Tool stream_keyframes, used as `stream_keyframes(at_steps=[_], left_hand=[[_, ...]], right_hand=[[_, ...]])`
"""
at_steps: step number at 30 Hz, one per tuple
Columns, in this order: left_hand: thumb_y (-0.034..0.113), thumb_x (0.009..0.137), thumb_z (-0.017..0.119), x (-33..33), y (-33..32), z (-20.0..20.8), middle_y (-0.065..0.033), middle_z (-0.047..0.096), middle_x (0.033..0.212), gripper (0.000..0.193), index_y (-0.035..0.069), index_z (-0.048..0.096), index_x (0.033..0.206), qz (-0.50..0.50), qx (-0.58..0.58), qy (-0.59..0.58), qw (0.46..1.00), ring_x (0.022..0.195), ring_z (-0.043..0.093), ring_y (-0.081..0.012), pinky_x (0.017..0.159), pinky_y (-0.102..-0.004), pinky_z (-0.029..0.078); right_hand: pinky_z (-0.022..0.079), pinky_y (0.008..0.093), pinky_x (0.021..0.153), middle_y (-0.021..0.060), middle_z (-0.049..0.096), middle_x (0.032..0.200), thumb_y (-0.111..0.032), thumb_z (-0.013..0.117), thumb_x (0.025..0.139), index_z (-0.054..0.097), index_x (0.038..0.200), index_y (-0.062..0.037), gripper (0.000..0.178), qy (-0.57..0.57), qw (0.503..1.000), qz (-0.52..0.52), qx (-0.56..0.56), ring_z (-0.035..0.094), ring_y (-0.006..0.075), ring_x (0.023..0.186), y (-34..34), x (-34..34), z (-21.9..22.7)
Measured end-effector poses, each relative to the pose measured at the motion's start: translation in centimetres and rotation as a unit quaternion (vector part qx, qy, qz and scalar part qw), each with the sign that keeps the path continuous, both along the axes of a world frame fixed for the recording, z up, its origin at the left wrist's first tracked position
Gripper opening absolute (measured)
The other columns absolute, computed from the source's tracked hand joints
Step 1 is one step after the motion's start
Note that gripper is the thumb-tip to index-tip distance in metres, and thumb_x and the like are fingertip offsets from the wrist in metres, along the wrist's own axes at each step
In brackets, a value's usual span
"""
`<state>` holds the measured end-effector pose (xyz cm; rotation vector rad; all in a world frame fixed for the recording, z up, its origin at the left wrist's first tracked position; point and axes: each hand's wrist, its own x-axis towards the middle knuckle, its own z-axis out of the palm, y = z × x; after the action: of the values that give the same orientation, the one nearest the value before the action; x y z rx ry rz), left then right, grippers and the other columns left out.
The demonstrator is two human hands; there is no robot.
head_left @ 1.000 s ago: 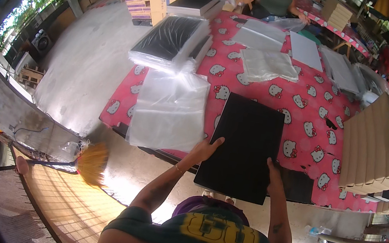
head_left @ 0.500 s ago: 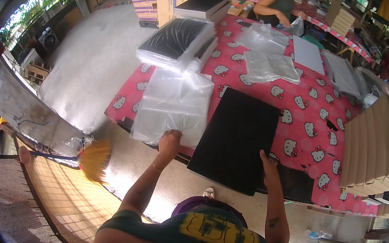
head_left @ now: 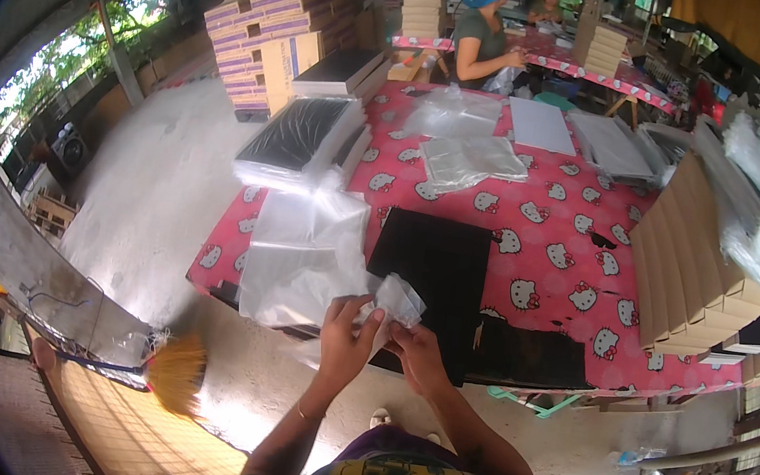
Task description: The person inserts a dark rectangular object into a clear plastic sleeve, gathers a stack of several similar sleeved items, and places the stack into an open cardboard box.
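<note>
Both hands meet above the table's near edge, at a crumpled clear plastic bag (head_left: 402,302). My left hand (head_left: 345,339) pinches its left side, and my right hand (head_left: 418,353) grips it close by on the right. Under and beyond the bunched plastic lies a flat black rectangular board or box (head_left: 444,259), its near left part hidden by the hands and bag. To the left, several clear plastic bags (head_left: 303,236) lie flat in a pile, and the held plastic overlaps their right side.
Plastic-wrapped black boxes (head_left: 301,139) are stacked at the table's left. More clear bags (head_left: 472,161) and a white board (head_left: 541,125) lie farther back on the pink patterned cloth (head_left: 549,224). Cardboard pieces (head_left: 690,264) stand at right. A co-worker (head_left: 478,41) is beyond the table.
My left hand has lifted a plastic bag off the pile and moved right. My right hand has left the black item's right edge and joined the left at the bag. The view has tilted up.
</note>
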<state>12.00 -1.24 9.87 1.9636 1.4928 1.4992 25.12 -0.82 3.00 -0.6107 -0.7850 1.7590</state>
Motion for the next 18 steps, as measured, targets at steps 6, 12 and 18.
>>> stream_keyframes(at_steps=[6,12,18], left_hand=[[0.018,0.091,0.062,-2.3,-0.2,-2.5,-0.0073,0.051,0.057,0.022,-0.003,0.060,0.084,0.065,-0.087,-0.074,0.991,0.053,0.043,-0.0139,0.053,-0.0300,0.039],[0.027,0.097,0.054,-13.7,6.0,-5.4,-0.0063,0.053,0.062,0.034,-0.001,0.056,0.078,0.184,0.006,-0.120,0.976,0.059,0.040,-0.0122,0.054,-0.0309,0.036],[0.027,0.098,0.051,-26.6,10.9,1.3,-0.0110,0.057,0.094,0.031,-0.004,0.050,0.095,0.174,0.109,-0.480,0.853,0.083,0.057,-0.0235,0.078,-0.0351,0.048]], right_hand=[[0.051,0.0328,0.083,0.0078,0.063,0.103,-0.017,0.057,0.094,0.060,0.111,-0.0030,0.022,-0.073,0.995,-0.065,-0.034,0.062,0.0164,0.095,-0.7,0.2,1.4],[0.046,0.0353,0.095,0.0073,0.059,0.122,-0.038,0.048,0.097,0.051,0.125,-0.0077,0.041,0.230,0.972,-0.031,-0.026,0.057,0.0168,0.110,-0.7,0.9,5.4],[0.044,0.0374,0.097,0.0073,0.054,0.129,-0.048,0.044,0.096,0.047,0.132,-0.0081,0.054,0.105,0.894,-0.434,-0.038,0.054,0.0201,0.116,0.3,13.0,0.2]])
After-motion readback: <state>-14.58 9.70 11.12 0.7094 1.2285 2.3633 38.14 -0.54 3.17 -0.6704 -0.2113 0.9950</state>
